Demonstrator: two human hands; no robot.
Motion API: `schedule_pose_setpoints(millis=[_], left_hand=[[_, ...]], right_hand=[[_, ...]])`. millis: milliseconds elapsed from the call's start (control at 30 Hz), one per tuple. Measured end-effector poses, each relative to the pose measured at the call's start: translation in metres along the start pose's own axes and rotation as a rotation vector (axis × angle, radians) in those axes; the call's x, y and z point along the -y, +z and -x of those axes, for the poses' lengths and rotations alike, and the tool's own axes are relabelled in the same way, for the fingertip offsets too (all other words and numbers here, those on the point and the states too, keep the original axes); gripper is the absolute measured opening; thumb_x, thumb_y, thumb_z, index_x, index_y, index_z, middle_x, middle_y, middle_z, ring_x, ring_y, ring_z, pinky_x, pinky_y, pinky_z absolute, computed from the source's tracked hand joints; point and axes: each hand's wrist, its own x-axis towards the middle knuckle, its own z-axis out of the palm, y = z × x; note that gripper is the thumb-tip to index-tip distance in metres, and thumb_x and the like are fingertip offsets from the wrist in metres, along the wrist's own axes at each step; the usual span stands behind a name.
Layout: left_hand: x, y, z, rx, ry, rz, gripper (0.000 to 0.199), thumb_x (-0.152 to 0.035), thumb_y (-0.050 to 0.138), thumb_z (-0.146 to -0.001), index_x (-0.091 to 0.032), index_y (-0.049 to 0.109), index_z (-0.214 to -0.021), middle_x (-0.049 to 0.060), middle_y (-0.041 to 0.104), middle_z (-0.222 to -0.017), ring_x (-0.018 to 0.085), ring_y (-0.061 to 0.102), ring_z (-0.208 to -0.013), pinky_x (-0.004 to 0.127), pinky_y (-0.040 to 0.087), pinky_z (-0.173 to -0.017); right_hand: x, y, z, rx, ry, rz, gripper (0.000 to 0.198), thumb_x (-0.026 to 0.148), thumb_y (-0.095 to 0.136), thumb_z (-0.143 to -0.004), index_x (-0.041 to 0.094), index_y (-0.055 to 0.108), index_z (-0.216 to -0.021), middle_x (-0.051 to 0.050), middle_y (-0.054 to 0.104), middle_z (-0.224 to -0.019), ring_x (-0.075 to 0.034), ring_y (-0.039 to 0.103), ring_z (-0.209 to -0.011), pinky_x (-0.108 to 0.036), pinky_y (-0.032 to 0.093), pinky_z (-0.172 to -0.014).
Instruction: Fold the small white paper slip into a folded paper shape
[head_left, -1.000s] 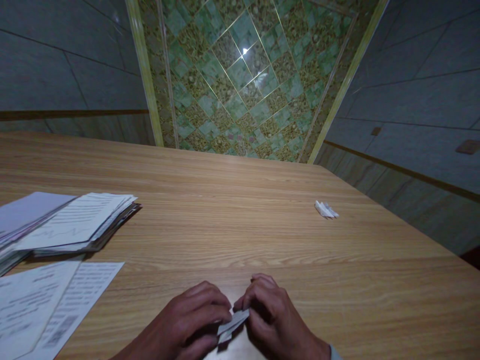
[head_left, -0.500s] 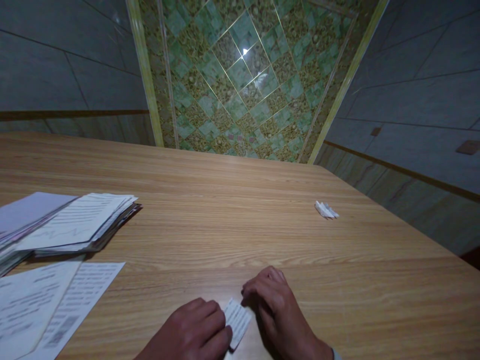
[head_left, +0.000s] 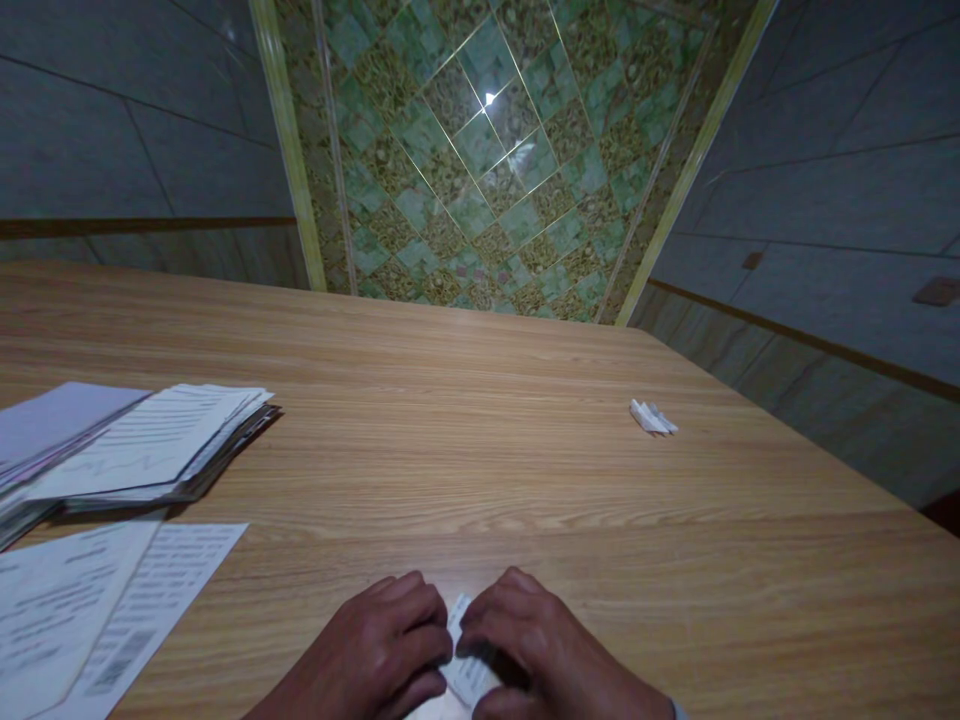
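Between my hands, at the near edge of the view, is a small folded piece of printed paper (head_left: 471,678). My left hand (head_left: 386,645) has its fingers curled on the paper's left side. From the right, my right hand (head_left: 529,640) closes over the paper's upper and right parts with bent fingers. Much of the paper is hidden under the fingers. The part that shows is white with dark lines of print, and it lies on or just above the wooden table (head_left: 420,450).
A thick stack of papers (head_left: 165,430) sits on the left of the table. Nearer me lie loose printed sheets (head_left: 180,580). Some small folded white papers (head_left: 652,417) rest at the right. Past the table's far edge is a green tiled surface (head_left: 480,180).
My right hand has moved left and down over the folded paper, covering more of it. My left hand has shifted slightly, and the paper now shows less between the hands.
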Motion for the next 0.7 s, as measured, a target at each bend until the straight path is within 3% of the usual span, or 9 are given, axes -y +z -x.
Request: schedule_pose_setpoints(millis=[167, 400, 600, 700], left_hand=[[-0.002, 0.005, 0.001, -0.019, -0.036, 0.028, 0.017, -0.022, 0.052, -0.104, -0.023, 0.063, -0.091, 0.003, 0.069, -0.087, 0.019, 0.063, -0.079, 0.028, 0.047, -0.071], [-0.010, 0.007, -0.003, -0.045, -0.159, 0.092, 0.016, -0.010, 0.051, -0.097, -0.021, 0.060, -0.091, 0.005, 0.068, -0.088, 0.021, 0.063, -0.079, 0.029, 0.051, -0.070], [-0.006, 0.013, 0.001, -0.067, -0.228, 0.082, 0.016, -0.014, 0.048, -0.100, -0.021, 0.060, -0.093, 0.005, 0.065, -0.093, 0.022, 0.062, -0.084, 0.033, 0.050, -0.074], [-0.004, 0.012, 0.002, -0.040, -0.250, 0.080, 0.011, -0.024, 0.055, -0.101, -0.022, 0.061, -0.091, 0.004, 0.063, -0.096, 0.023, 0.061, -0.088, 0.035, 0.048, -0.076]], right_hand=[[0.004, -0.002, 0.000, -0.030, 0.050, 0.040, 0.023, 0.009, 0.077, -0.081, 0.022, 0.067, -0.097, -0.001, 0.072, -0.101, -0.018, 0.062, -0.096, -0.028, 0.043, -0.089], [0.007, -0.004, -0.003, -0.068, 0.119, 0.158, 0.019, 0.008, 0.077, -0.082, 0.021, 0.064, -0.087, 0.000, 0.067, -0.093, -0.019, 0.057, -0.091, -0.031, 0.041, -0.085], [0.009, -0.002, -0.004, -0.103, 0.236, 0.149, 0.017, 0.008, 0.078, -0.085, 0.019, 0.064, -0.085, 0.001, 0.066, -0.093, -0.018, 0.057, -0.095, -0.031, 0.039, -0.087], [0.010, 0.000, -0.004, -0.129, 0.271, 0.139, 0.017, 0.007, 0.078, -0.085, 0.020, 0.066, -0.086, 0.001, 0.066, -0.093, -0.018, 0.057, -0.097, -0.033, 0.037, -0.090]])
